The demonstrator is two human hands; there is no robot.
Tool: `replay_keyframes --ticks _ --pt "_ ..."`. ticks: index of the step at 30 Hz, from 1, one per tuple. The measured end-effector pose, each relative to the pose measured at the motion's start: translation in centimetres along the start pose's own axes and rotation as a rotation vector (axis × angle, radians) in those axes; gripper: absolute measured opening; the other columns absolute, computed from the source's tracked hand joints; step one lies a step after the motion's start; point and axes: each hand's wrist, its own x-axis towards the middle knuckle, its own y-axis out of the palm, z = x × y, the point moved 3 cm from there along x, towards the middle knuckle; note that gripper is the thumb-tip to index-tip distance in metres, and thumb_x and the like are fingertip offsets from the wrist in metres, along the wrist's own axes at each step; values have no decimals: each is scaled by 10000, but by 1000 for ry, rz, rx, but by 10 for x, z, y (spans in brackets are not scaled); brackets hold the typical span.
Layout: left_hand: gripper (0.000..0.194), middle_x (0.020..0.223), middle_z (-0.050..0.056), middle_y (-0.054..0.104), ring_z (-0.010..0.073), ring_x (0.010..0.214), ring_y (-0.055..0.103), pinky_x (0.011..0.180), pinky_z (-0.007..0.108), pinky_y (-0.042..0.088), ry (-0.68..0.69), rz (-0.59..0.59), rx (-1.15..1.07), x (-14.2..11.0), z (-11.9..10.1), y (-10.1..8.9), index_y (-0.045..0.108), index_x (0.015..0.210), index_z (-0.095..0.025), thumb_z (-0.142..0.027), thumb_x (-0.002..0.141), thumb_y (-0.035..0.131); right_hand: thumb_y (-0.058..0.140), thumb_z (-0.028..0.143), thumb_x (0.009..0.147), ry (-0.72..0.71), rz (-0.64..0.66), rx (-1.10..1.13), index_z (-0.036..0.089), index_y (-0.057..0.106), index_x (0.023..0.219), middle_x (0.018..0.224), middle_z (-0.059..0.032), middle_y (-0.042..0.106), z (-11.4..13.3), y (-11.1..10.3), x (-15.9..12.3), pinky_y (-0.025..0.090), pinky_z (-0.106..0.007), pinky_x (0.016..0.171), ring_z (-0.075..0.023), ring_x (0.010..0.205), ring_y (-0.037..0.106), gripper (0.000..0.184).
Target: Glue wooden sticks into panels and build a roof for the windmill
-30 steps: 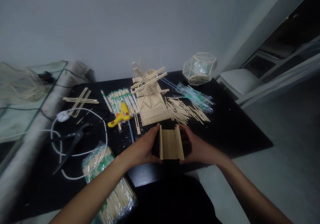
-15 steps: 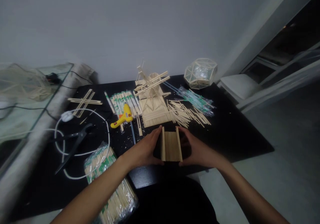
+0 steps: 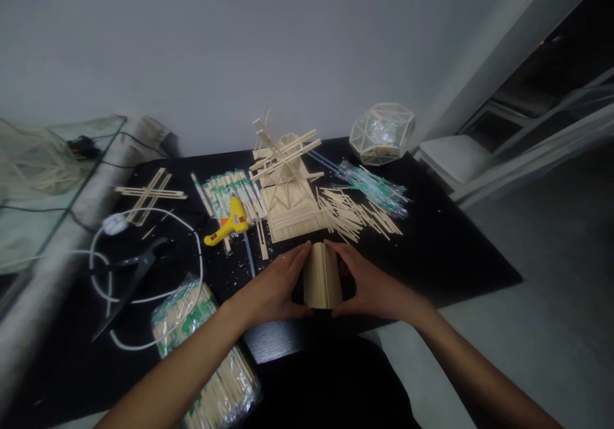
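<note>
Between my two hands, near the front of the black table, is a folded panel of thin wooden sticks [image 3: 316,277] set side by side. Its two side flaps meet along a narrow seam right of the middle. My left hand [image 3: 283,285] grips its left edge, fingers at the far end and thumb at the near end. On the opposite edge my right hand [image 3: 367,282] has the same grip. Just beyond lies a flat stick base [image 3: 297,224] carrying a small wooden windmill model [image 3: 286,160]. The panel's underside is hidden.
A yellow glue gun [image 3: 233,223] lies left, near wrapped chopsticks [image 3: 225,192], black pliers [image 3: 139,272] and a looped white cable [image 3: 199,250]. Loose sticks [image 3: 348,215] and clear-green wrappers [image 3: 371,186] lie right, with a polyhedral stick frame [image 3: 384,133] behind. A chopstick pack [image 3: 215,365] sits front left.
The panel's two side flaps have swung inward from standing upright and now cover its middle. My hands have drawn closer together. The whole view has shifted slightly.
</note>
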Motion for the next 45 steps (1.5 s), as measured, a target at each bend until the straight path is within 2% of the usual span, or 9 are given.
replay_keyframes --ticks 8,13,24,31,34,38,41,45 --pt "1273 1729 268 269 451 1586 339 1244 629 394 25 -23 8 0 0 1 50 1714 -216 -428 774 881 1018 278 589 -12 12 -6 330 291 1649 1622 -144 399 -2 1 1 543 -528 1114 -342 1424 515 1287" --pt "1277 1735 269 256 435 1591 337 1253 616 389 7 5 27 1 -2 -1 40 1712 -212 -419 777 885 1022 303 591 -46 -9 -17 353 288 1658 1631 -138 402 -4 1 1 487 -582 1173 -362 1461 485 1297" --pt "1254 1733 254 272 426 1592 338 1253 603 389 6 -3 29 2 -3 -4 48 1712 -212 -431 785 864 1035 315 584 13 -22 -10 314 265 1679 1656 -149 379 -7 3 -4 564 -497 1102 -327 1409 529 1339" --pt "1251 1730 270 262 440 1591 331 1244 627 393 25 -4 4 2 -3 -4 46 1715 -200 -436 792 855 1031 322 581 -26 -29 17 366 256 1681 1682 -142 333 -9 4 -7 555 -544 1124 -348 1428 525 1346" --pt "1279 1728 278 262 447 1587 337 1251 638 380 10 7 5 3 -3 -4 58 1714 -194 -446 770 884 1010 284 606 -8 -15 59 366 297 1665 1686 -131 334 -6 1 -11 558 -541 1129 -325 1382 569 1279" --pt "1295 1731 274 259 449 1590 331 1259 636 370 -14 11 -9 3 -1 -4 81 1711 -196 -476 754 907 952 260 661 93 -28 214 335 378 1624 1622 -135 440 -8 -2 -15 602 -551 1074 -290 1241 663 1124" --pt "1302 1726 288 258 440 1593 329 1272 609 361 -31 30 -6 3 -2 -5 91 1706 -165 -462 747 921 894 257 706 169 -63 326 305 445 1571 1578 -134 498 -12 -2 -15 630 -536 1031 -280 1216 676 976" --pt "1299 1733 281 245 437 1594 328 1270 601 365 -32 36 -3 3 -4 -6 87 1705 -181 -453 750 925 849 271 745 203 -116 391 275 498 1506 1560 -138 516 -16 1 -14 643 -520 1003 -275 1206 681 838"
